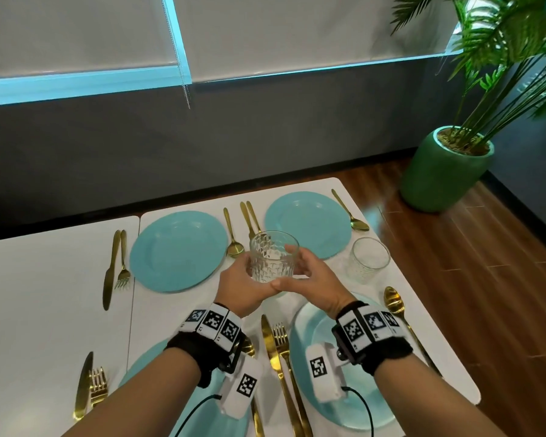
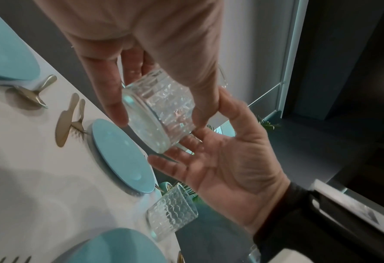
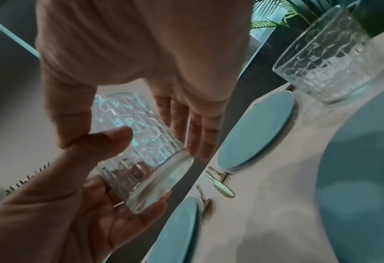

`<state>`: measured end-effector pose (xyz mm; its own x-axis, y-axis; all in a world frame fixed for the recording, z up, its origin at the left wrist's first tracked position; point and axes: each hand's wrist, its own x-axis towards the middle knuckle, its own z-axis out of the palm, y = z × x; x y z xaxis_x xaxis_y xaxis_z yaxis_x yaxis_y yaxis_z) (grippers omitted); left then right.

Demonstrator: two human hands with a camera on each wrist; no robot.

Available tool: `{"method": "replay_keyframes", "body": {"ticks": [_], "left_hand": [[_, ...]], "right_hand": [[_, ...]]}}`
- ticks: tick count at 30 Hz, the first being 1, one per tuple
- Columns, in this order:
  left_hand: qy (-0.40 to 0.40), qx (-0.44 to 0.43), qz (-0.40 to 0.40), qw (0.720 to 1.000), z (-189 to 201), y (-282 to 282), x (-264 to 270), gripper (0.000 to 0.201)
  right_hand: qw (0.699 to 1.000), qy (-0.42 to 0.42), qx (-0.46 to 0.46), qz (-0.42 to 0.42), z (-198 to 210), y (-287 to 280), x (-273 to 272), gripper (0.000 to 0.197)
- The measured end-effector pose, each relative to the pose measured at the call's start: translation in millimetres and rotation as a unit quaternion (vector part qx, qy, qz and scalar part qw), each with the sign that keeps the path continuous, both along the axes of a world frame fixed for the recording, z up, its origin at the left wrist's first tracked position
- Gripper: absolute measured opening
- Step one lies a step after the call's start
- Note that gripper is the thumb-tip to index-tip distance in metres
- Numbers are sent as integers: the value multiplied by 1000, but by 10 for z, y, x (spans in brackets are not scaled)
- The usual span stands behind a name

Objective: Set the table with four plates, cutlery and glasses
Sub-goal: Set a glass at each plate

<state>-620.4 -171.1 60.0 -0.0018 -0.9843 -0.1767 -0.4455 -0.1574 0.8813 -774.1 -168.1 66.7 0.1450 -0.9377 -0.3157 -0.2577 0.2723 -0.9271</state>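
Note:
My left hand (image 1: 245, 279) grips a clear patterned glass (image 1: 273, 257) in the air above the middle of the white table (image 1: 54, 279), thumb on one side and fingers under its base. My right hand (image 1: 308, 269) lies against the glass's right side with its fingers (image 3: 195, 128) straight. A second glass (image 1: 369, 258) stands by the far right turquoise plate (image 1: 308, 223). Other plates: far left (image 1: 178, 250), near right (image 1: 303, 342), and near left (image 1: 145, 370) under my left arm. Gold knife and fork pairs (image 1: 115, 266) and spoons (image 1: 234, 234) lie beside the plates.
A green pot (image 1: 445, 175) with a palm stands on the wooden floor (image 1: 501, 279) past the table's far right corner. A grey wall with blinds runs behind the table. The table's right edge is close to the second glass.

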Motion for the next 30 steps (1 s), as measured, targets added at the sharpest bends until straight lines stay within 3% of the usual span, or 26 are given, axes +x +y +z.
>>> {"method": "replay_keyframes", "body": {"ticks": [5,11,15,17,22,30], "left_hand": [[-44,-7,-30,999,-46,25,61,66],[-29,11,-59,998,-99,51,128,86],[-21,36,-62,997,-84,41,150,91],[-64,43,-32,996,-73,29,186,84],[-110,28,56,992,-97,15,356,37],[-128,24,88,988,-100,-30,501,22]], "right_hand": [[1000,-7,11,-5,-101,-8,36,78],[999,-35,4,-37,-193,-17,63,62],[998,6,-22,-63,-233,-99,67,63],[994,64,-28,-82,-275,-148,74,66],[982,144,5,-123,-530,-200,70,76],[977,168,22,-132,-741,-158,63,83]]}}
